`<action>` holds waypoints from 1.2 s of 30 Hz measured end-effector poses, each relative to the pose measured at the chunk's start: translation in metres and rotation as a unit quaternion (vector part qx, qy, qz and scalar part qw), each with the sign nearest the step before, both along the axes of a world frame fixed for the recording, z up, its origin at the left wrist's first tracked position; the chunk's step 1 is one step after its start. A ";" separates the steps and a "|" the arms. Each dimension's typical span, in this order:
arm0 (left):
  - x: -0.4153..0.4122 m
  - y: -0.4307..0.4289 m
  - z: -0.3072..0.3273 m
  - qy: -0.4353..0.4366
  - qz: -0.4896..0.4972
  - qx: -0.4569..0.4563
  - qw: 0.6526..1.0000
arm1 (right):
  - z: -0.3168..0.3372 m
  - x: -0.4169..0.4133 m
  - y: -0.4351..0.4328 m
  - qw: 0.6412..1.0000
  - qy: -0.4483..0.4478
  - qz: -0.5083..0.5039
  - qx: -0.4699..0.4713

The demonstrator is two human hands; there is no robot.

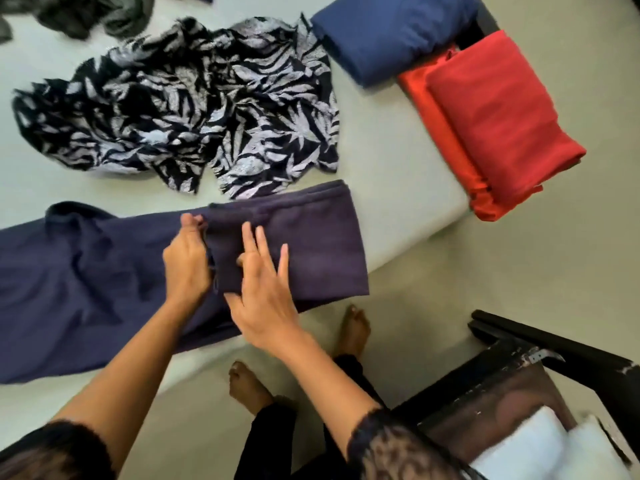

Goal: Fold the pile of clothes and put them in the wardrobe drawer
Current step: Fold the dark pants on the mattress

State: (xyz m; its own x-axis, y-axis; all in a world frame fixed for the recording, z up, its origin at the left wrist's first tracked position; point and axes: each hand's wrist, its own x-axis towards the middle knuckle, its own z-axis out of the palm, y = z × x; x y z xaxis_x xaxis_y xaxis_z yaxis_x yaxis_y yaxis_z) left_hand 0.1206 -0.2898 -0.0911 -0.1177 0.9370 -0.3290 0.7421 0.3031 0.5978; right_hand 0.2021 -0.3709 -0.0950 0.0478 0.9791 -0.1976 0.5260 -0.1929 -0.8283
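Two hands work a navy garment (104, 271) at the bed's (398, 174) near edge: left hand (187, 261) apparently pinching its fold, right hand (265, 292) released, fingers flat.

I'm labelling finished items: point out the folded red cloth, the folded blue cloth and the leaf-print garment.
Folded red cloth (498, 109): head view, top layer.
Folded blue cloth (388, 32): head view, upper face.
Black-and-white leaf-print garment (180, 112): head view, crumpled middle.

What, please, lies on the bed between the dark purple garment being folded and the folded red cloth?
In the head view, only bare pale bed surface separates the dark purple garment from the folded red cloth.
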 end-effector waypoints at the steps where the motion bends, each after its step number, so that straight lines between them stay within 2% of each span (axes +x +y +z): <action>1: -0.015 -0.003 0.002 -0.001 0.017 0.007 1.000 | -0.013 -0.007 -0.002 0.995 -0.022 0.061 -0.070; 2: -0.031 -0.008 0.000 0.006 0.009 0.026 1.000 | -0.025 -0.014 -0.005 0.989 -0.041 0.096 -0.103; 3: -0.041 -0.012 -0.003 0.015 -0.017 0.046 0.999 | -0.035 -0.014 -0.007 0.988 -0.058 0.107 -0.096; 6: -0.054 -0.025 -0.016 0.042 -0.133 0.103 0.985 | -0.050 -0.004 -0.009 0.990 -0.133 -0.010 0.042; 8: -0.044 -0.031 -0.029 0.055 -0.282 0.134 0.948 | -0.060 0.018 -0.007 0.975 -0.210 -0.033 0.065; 10: -0.029 -0.036 -0.050 0.105 -0.421 0.153 0.888 | -0.073 0.044 0.004 0.952 -0.302 0.012 0.045; 11: -0.022 -0.036 -0.059 0.139 -0.457 0.145 0.867 | -0.080 0.058 0.011 0.940 -0.337 0.042 0.030; 13: -0.016 -0.037 -0.078 0.189 -0.466 0.122 0.856 | -0.089 0.081 0.023 0.919 -0.385 0.081 0.009; 15: -0.017 -0.037 -0.092 0.210 -0.454 0.121 0.857 | -0.094 0.092 0.032 0.914 -0.396 0.084 0.001; 19: -0.017 -0.037 -0.096 0.214 -0.453 0.108 0.858 | -0.093 0.089 0.034 0.915 -0.401 0.011 -0.036; 24: -0.016 -0.035 -0.086 0.220 -0.456 0.104 0.856 | -0.067 0.092 0.023 0.937 -0.302 -0.145 -0.096; 27: -0.016 -0.042 -0.077 0.216 -0.435 0.089 0.869 | -0.046 0.103 0.007 0.939 -0.233 -0.208 -0.141; 30: -0.020 -0.053 -0.071 0.208 -0.397 0.062 0.892 | -0.029 0.121 0.008 0.935 -0.124 -0.249 -0.218; 32: -0.024 -0.055 -0.066 0.195 -0.402 0.030 0.894 | -0.017 0.129 0.018 0.926 -0.036 -0.256 -0.274; 34: -0.023 -0.051 -0.057 0.156 -0.392 -0.005 0.906 | 0.000 0.124 0.028 0.919 0.068 -0.248 -0.298; 36: -0.026 -0.044 -0.041 0.065 -0.343 -0.047 0.936 | 0.028 0.101 0.037 0.915 0.152 -0.237 -0.289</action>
State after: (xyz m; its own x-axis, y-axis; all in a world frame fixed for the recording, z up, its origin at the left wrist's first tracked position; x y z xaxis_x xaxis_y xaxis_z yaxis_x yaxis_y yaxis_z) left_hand 0.0942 -0.3340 -0.1323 0.4555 0.7747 -0.4386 0.8461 -0.2236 0.4838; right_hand 0.3028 -0.3343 -0.0671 0.2968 0.5905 -0.7505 0.0314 -0.7915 -0.6104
